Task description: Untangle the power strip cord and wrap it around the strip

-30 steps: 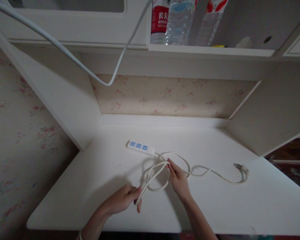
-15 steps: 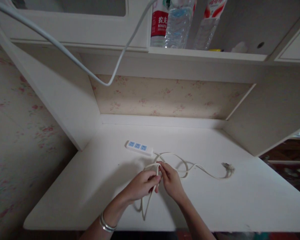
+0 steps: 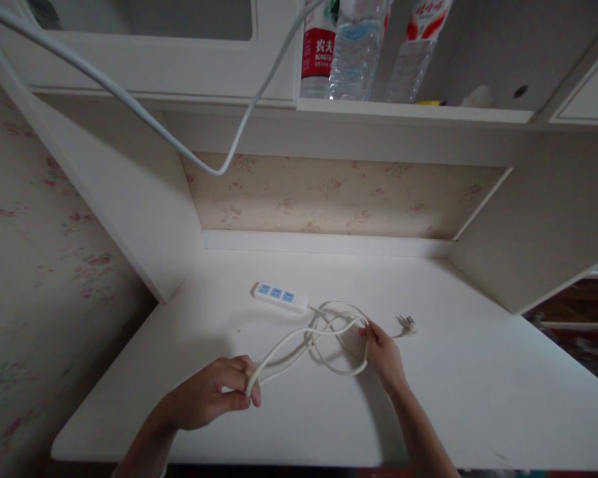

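A white power strip (image 3: 281,297) with blue sockets lies on the desk, its cream power cord (image 3: 288,337) running off toward me in loose loops. My left hand (image 3: 214,390), near the front left, pinches a bend of the cord between thumb and fingers. On the other side, my right hand (image 3: 383,352) is closed on another part of the looped cord. The loops stretch between both hands, partly raised over the desk. Beyond my right hand the plug (image 3: 406,324) lies with its prongs pointing up.
The white desk (image 3: 179,425) has side panels and a low back ledge. Above it, a shelf (image 3: 413,111) carries several plastic bottles (image 3: 357,56). A thick pale cable (image 3: 149,123) hangs across the upper left, close to the camera.
My hands have drawn apart, the left toward the lower left and the right rightward, spreading the cord loops. The plug has been pulled leftward, nearer the strip.
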